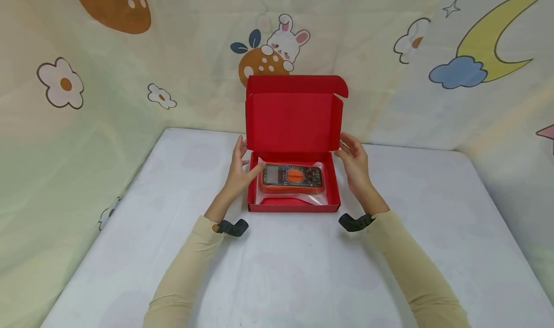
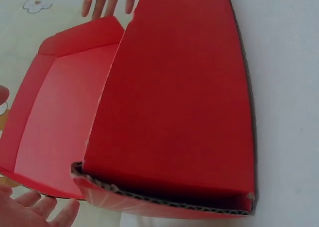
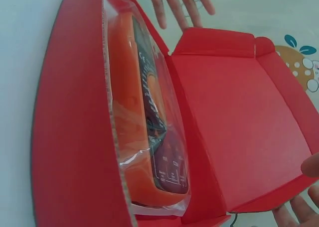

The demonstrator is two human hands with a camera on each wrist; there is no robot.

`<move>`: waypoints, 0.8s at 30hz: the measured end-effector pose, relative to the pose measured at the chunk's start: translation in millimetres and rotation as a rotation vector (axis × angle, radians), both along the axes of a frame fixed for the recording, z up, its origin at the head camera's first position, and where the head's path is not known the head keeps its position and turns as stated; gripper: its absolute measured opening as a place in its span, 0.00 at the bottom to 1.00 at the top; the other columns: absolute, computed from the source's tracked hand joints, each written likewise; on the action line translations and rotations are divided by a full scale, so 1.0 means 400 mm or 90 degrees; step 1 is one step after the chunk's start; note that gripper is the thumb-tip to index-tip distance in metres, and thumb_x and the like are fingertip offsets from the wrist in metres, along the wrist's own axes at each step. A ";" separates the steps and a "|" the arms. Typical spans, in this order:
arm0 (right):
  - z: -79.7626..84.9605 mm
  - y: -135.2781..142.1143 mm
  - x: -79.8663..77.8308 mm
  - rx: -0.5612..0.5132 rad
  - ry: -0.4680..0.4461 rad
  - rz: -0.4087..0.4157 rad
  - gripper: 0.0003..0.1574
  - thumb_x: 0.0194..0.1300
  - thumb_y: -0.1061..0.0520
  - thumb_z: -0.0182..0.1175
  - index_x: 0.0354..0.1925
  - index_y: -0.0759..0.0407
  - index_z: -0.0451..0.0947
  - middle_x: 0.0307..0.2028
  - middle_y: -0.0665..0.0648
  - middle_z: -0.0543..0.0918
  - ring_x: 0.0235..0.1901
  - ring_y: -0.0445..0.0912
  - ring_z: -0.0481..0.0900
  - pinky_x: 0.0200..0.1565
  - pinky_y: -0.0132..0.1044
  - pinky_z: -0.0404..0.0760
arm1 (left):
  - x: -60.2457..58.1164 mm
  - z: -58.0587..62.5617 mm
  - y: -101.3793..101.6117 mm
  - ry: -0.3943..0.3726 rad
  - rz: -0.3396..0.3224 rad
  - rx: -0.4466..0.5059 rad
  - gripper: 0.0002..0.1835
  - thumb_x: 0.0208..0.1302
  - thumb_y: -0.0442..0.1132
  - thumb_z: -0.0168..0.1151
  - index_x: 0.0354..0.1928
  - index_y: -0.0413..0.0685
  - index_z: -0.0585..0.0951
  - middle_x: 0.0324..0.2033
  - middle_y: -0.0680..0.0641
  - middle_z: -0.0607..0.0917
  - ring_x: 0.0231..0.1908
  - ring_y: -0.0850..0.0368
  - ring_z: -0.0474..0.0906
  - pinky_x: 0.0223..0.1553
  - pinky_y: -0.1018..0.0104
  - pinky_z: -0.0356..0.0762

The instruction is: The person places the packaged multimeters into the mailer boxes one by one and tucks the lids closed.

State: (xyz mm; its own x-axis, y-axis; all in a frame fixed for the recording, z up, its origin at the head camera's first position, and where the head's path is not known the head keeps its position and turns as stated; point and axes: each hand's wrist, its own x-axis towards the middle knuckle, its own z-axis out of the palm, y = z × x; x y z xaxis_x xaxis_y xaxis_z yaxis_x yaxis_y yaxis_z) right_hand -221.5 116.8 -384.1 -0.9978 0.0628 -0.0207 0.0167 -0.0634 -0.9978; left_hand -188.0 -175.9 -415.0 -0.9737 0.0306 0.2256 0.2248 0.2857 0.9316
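Observation:
A red cardboard box point(image 1: 294, 208) sits on the white table with its lid point(image 1: 292, 121) raised at the back. Inside lies an orange multimeter point(image 1: 292, 188) in a clear plastic bag point(image 3: 175, 137), dial and screen upward. My left hand point(image 1: 238, 171) is at the box's left side, its fingers extended and its thumb reaching over the rim. On the opposite side, my right hand point(image 1: 357, 167) has relaxed fingers near the lid's lower corner. In the right wrist view, the right fingers point(image 3: 294, 212) are right at the lid's edge. Neither hand grips anything.
The white table point(image 1: 294, 270) extends around the box. Behind it hangs a pale cloth backdrop point(image 1: 199, 54) printed with flowers, a moon and a rabbit. Dark wrist bands point(image 1: 233, 228) are worn beside the beige sleeves point(image 1: 183, 270).

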 end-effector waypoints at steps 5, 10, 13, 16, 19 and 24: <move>-0.010 0.000 0.008 0.015 0.008 0.021 0.34 0.71 0.66 0.51 0.72 0.56 0.59 0.71 0.56 0.64 0.70 0.51 0.63 0.67 0.52 0.65 | 0.003 -0.006 0.004 -0.001 -0.018 -0.001 0.51 0.61 0.42 0.64 0.77 0.47 0.41 0.74 0.42 0.51 0.73 0.46 0.50 0.64 0.42 0.65; -0.016 -0.005 0.017 0.044 0.017 0.032 0.35 0.70 0.64 0.52 0.73 0.55 0.58 0.71 0.53 0.64 0.70 0.50 0.63 0.65 0.48 0.69 | 0.008 -0.013 0.006 0.005 -0.023 -0.019 0.51 0.60 0.41 0.65 0.76 0.43 0.43 0.74 0.42 0.52 0.73 0.46 0.51 0.64 0.43 0.66; -0.019 -0.007 0.023 0.045 0.021 0.031 0.35 0.70 0.64 0.53 0.72 0.55 0.58 0.71 0.52 0.64 0.69 0.49 0.64 0.65 0.47 0.70 | 0.012 -0.018 0.005 0.003 -0.021 -0.031 0.51 0.60 0.42 0.66 0.77 0.46 0.44 0.74 0.43 0.52 0.73 0.47 0.51 0.64 0.45 0.67; -0.023 -0.006 0.030 0.044 0.018 0.028 0.36 0.70 0.64 0.53 0.72 0.53 0.58 0.71 0.52 0.64 0.69 0.49 0.64 0.65 0.48 0.70 | 0.017 -0.021 0.003 0.002 -0.019 -0.041 0.51 0.60 0.43 0.66 0.77 0.50 0.44 0.74 0.44 0.53 0.73 0.49 0.52 0.64 0.46 0.68; -0.026 -0.004 0.038 0.039 0.013 0.027 0.35 0.70 0.64 0.52 0.72 0.53 0.58 0.71 0.53 0.64 0.69 0.49 0.65 0.65 0.48 0.69 | 0.022 -0.026 0.001 0.008 -0.025 -0.054 0.50 0.60 0.42 0.66 0.77 0.50 0.45 0.73 0.43 0.54 0.72 0.48 0.52 0.64 0.47 0.67; -0.033 0.001 0.048 0.030 0.018 0.031 0.34 0.70 0.64 0.52 0.72 0.54 0.59 0.70 0.54 0.65 0.68 0.49 0.65 0.65 0.47 0.69 | 0.029 -0.034 -0.002 0.021 -0.033 -0.062 0.48 0.60 0.39 0.66 0.76 0.47 0.48 0.71 0.41 0.54 0.72 0.46 0.53 0.66 0.46 0.65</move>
